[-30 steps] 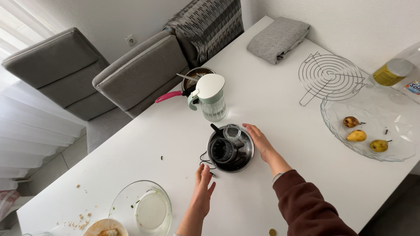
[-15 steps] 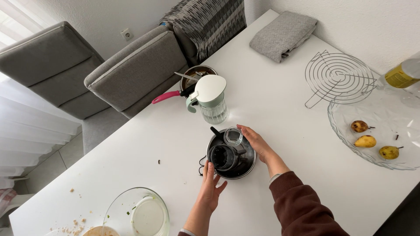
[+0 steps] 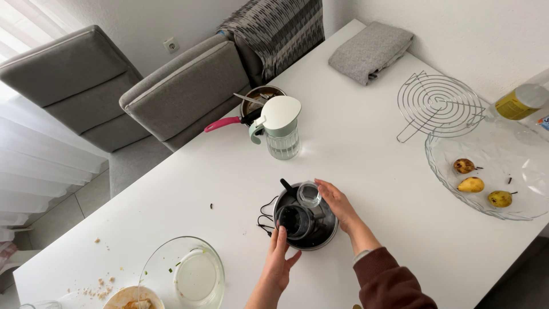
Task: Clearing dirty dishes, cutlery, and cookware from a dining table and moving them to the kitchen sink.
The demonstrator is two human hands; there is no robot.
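A round black and clear blender lid or chopper top (image 3: 309, 226) lies on the white table (image 3: 366, 149), with a dark cup part on its left and a small clear cap on top. My left hand (image 3: 280, 257) presses its fingers against the near-left rim. My right hand (image 3: 338, 203) curls around the right rim, thumb near the clear cap. A black cord (image 3: 264, 216) trails from the left side.
A mint-and-white water jug (image 3: 281, 126) stands behind, next to a small pan with a pink handle (image 3: 254, 109). Right: wire rack (image 3: 439, 106), glass platter with three pears (image 3: 480, 180), yellow bottle (image 3: 517, 103). Folded grey cloth (image 3: 370, 50) far back. Glass bowl (image 3: 183, 274) and crumbs near left. Grey chairs beyond the edge.
My left hand has moved up from the table to the near-left rim of the black part. My right hand stays on its right side.
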